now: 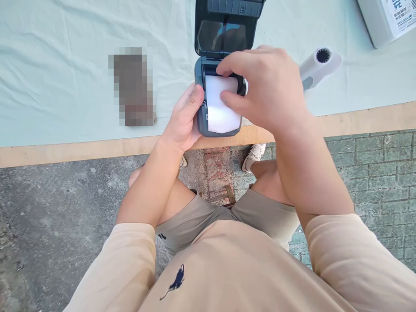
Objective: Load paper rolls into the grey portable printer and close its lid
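Observation:
A dark portable label printer [202, 117] with its lid [224, 37] flipped up is at the near edge of the table. My left hand [186, 113] grips its left side, thumb on the rim and the other fingers mostly hidden beneath. Inside the printer's bay lies a white paper roll [221, 115], its loose end laid over the front. My right hand [269, 86] reaches in from the right. Its thumb touches the paper, and its forefinger bends over the roll's far edge; the remaining fingers are hidden behind the hand.
A light cloth [65, 65] covers the table, whose wooden edge [364, 119] shows in front. To the left is a blurred-out brown object [133, 86]. On the right lie a white handheld device [325, 65] with a round dark opening and a white box [383, 21] with a printed label.

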